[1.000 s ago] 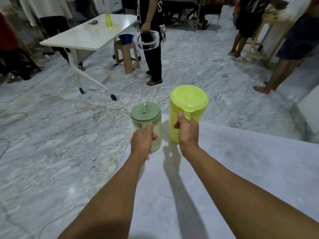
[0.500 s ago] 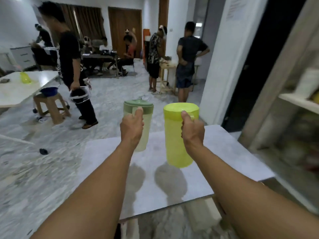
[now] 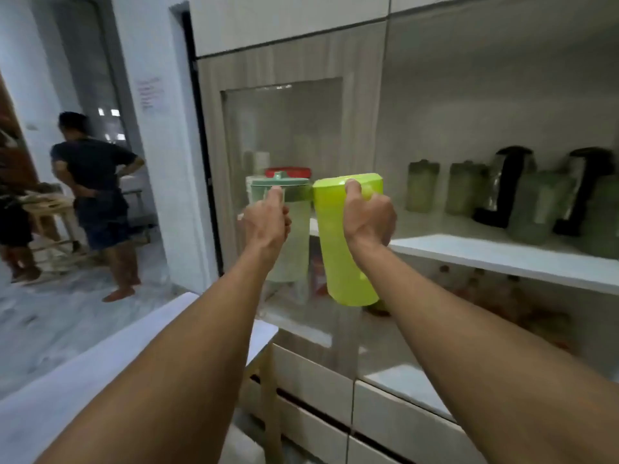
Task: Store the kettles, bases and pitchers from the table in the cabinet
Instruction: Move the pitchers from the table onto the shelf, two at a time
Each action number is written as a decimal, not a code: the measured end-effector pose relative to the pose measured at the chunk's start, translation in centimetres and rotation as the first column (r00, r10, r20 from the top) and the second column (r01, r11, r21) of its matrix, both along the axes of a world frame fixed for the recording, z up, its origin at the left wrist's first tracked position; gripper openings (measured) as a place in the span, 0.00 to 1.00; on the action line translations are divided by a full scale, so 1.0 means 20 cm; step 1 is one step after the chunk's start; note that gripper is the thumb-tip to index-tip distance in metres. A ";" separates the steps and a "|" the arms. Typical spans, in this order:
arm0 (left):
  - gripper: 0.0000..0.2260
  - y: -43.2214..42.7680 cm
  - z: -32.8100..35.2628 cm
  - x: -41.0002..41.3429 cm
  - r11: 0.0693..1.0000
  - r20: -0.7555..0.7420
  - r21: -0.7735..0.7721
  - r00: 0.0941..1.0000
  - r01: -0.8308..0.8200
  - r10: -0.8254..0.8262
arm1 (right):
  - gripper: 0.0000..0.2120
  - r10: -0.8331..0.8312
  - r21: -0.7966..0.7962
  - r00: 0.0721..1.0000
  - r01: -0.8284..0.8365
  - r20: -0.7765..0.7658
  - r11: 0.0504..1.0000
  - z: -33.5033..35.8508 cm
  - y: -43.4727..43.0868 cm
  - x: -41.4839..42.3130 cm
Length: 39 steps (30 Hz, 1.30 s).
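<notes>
My left hand (image 3: 266,222) grips the handle of a clear pitcher with a green lid (image 3: 294,242), held in the air in front of the cabinet. Beside it, touching, my right hand (image 3: 368,217) grips a lime-green pitcher (image 3: 341,262) by its handle. Both hang upright before the cabinet's white shelf (image 3: 502,254). On that shelf stand two pale green pitchers (image 3: 422,185), two kettles with black handles (image 3: 505,185) and more green pitchers (image 3: 536,209) at the right.
A glass cabinet door (image 3: 284,128) stands just behind the held pitchers. White drawers (image 3: 385,410) sit below the shelf. The white table (image 3: 100,356) is at my lower left. A person (image 3: 97,195) stands on the marble floor at the left.
I have turned right from the table toward the cabinet, carrying both pitchers with me. They are now raised to shelf height, close to the glass door.
</notes>
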<state>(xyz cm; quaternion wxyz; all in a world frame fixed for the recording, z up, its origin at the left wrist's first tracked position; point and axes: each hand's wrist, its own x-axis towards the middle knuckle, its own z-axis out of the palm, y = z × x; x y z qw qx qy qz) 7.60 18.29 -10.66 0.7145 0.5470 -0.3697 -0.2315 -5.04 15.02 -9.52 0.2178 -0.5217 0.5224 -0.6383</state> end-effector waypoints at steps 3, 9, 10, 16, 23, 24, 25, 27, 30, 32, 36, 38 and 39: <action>0.20 -0.28 0.05 -0.31 0.998 0.053 -0.015 0.997 0.064 -0.063 | 0.24 -0.109 -0.024 0.994 0.109 0.019 0.994 0.04 -0.20 -0.30; 0.23 -0.88 0.06 -0.73 0.993 0.082 -0.012 0.990 0.120 -0.119 | 0.22 -0.234 -0.065 0.970 0.238 0.064 0.969 0.10 -0.65 -0.77; 0.23 -0.98 0.05 -0.79 0.992 0.080 -0.002 0.989 0.126 -0.126 | 0.22 -0.243 -0.071 0.969 0.246 0.054 0.967 0.10 -0.73 -0.82; 0.22 -1.50 -0.04 -0.98 0.990 0.045 0.050 0.989 0.135 -0.138 | 0.24 -0.270 -0.060 0.956 0.278 0.110 0.959 0.06 -1.19 -1.03; 0.26 -1.99 -0.17 -1.04 0.976 0.105 0.134 0.977 0.169 -0.184 | 0.24 -0.323 -0.044 0.940 0.330 0.109 0.943 0.04 -1.66 -1.06; 0.30 -2.06 -0.18 -1.04 0.972 0.100 0.147 0.975 0.185 -0.201 | 0.24 -0.331 -0.038 0.935 0.338 0.126 0.940 0.04 -1.71 -1.06; 0.33 -2.12 -0.18 -1.04 0.969 0.105 0.154 0.972 0.192 -0.209 | 0.23 -0.337 -0.034 0.931 0.345 0.137 0.938 0.05 -1.76 -1.06; 0.37 -2.25 -0.18 -1.03 0.960 0.126 0.173 0.962 0.218 -0.241 | 0.22 -0.347 -0.025 0.929 0.353 0.130 0.935 0.07 -1.84 -1.05; 0.38 -2.41 -0.19 -1.01 0.946 0.088 0.125 0.947 0.298 -0.309 | 0.26 -0.340 0.010 0.939 0.340 0.058 0.940 0.08 -1.94 -1.02; 0.31 -2.48 -0.19 -1.00 0.935 0.086 0.104 0.934 0.338 -0.347 | 0.29 -0.336 0.046 0.941 0.335 0.026 0.941 0.08 -2.01 -1.00; 0.27 -2.60 -0.19 -0.99 0.920 0.084 0.125 0.920 0.371 -0.382 | 0.30 -0.292 0.058 0.955 0.289 0.048 0.956 0.09 -2.11 -0.99; 0.39 -2.66 -0.20 -0.98 0.909 0.059 0.123 0.912 0.398 -0.407 | 0.32 -0.251 0.059 0.964 0.247 0.090 0.967 0.09 -2.13 -0.99; 0.42 -2.68 -0.21 -0.97 0.898 0.060 0.127 0.901 0.421 -0.431 | 0.32 -0.235 0.062 0.967 0.229 0.099 0.971 0.09 -2.15 -1.00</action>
